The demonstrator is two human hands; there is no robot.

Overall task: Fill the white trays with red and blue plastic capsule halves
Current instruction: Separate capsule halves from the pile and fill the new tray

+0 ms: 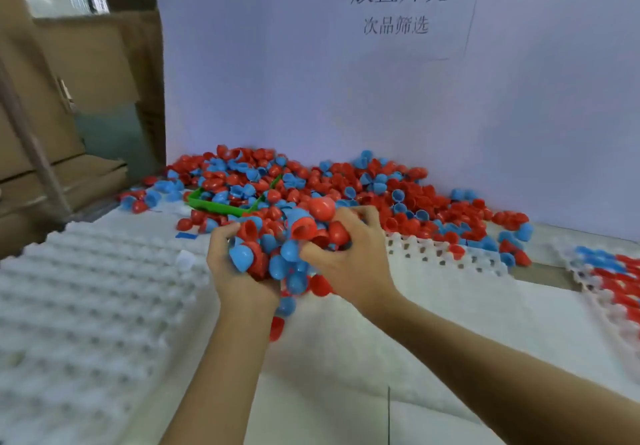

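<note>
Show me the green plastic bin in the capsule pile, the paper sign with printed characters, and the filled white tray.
green plastic bin (221, 206), head view, near rim
paper sign (398, 8), head view, between the lines of characters
filled white tray (575, 273), head view, left edge

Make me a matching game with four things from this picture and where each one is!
Things:
1. green plastic tray
2. big loose pile of red and blue plastic capsule halves
3. white moulded tray with red and blue halves already in it
4. brown cardboard boxes

Places:
A. at the far right edge
B. stacked at the left
C. along the foot of the wall
D. half buried in the pile, left of middle

Pairs: 1-D, 2-C, 3-A, 4-B
</note>
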